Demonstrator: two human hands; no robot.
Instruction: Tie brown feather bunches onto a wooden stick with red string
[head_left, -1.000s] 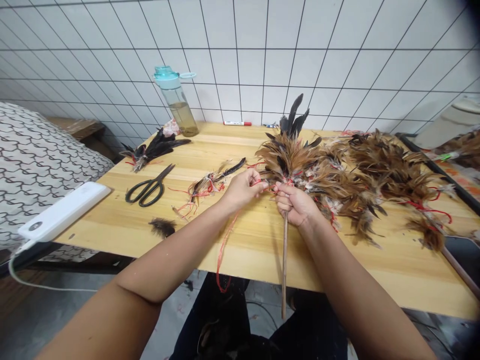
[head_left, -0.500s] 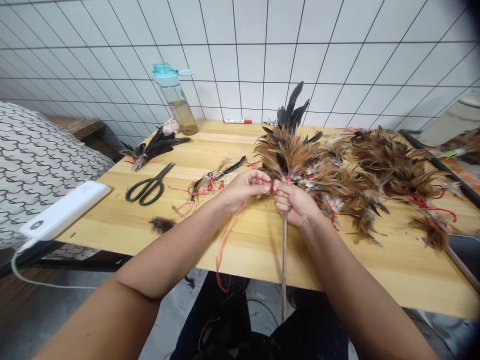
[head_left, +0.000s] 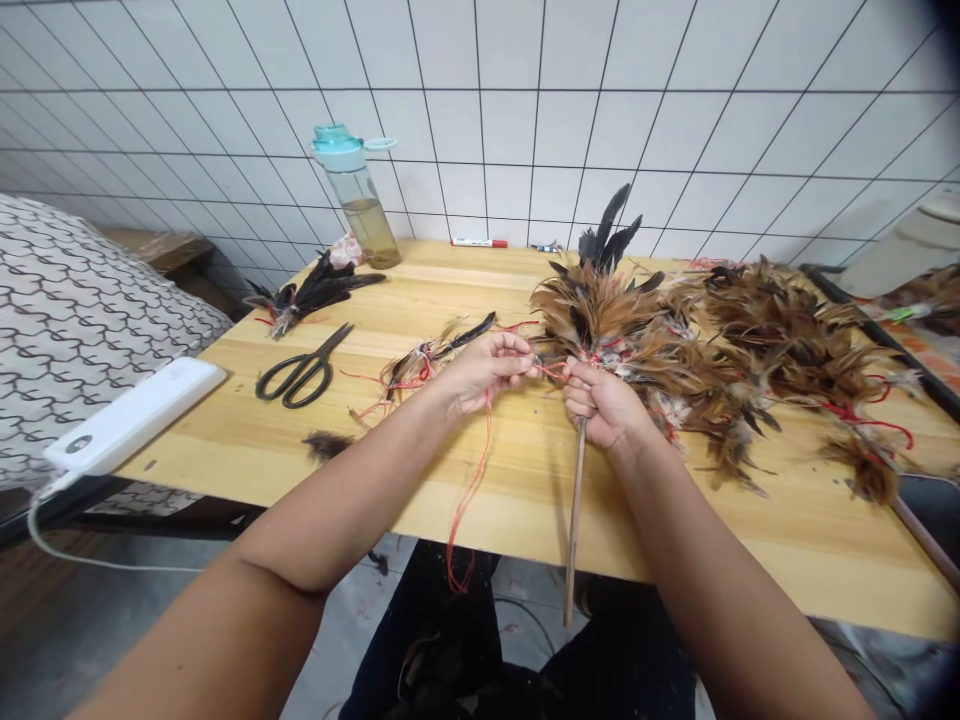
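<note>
My right hand (head_left: 606, 403) is closed round a thin wooden stick (head_left: 574, 520) just below a thick bunch of brown and black feathers (head_left: 600, 310) tied to its top. The stick hangs down past the front edge of the wooden table (head_left: 487, 480). My left hand (head_left: 484, 368) pinches a red string (head_left: 471, 490) close to the base of the feathers. The string runs taut to the binding and its loose end dangles below the table edge.
A heap of brown feathers (head_left: 780, 340) with red string lies to the right. Black scissors (head_left: 300, 370), small feather bundles (head_left: 311, 292) (head_left: 427, 362), a water bottle (head_left: 358, 198), a red marker (head_left: 478, 243) and a white power bank (head_left: 131, 415) lie to the left.
The feather bunch has tilted a little to the right and upward. My left hand has drawn the red string slightly away from the binding; my right hand keeps its grip on the stick.
</note>
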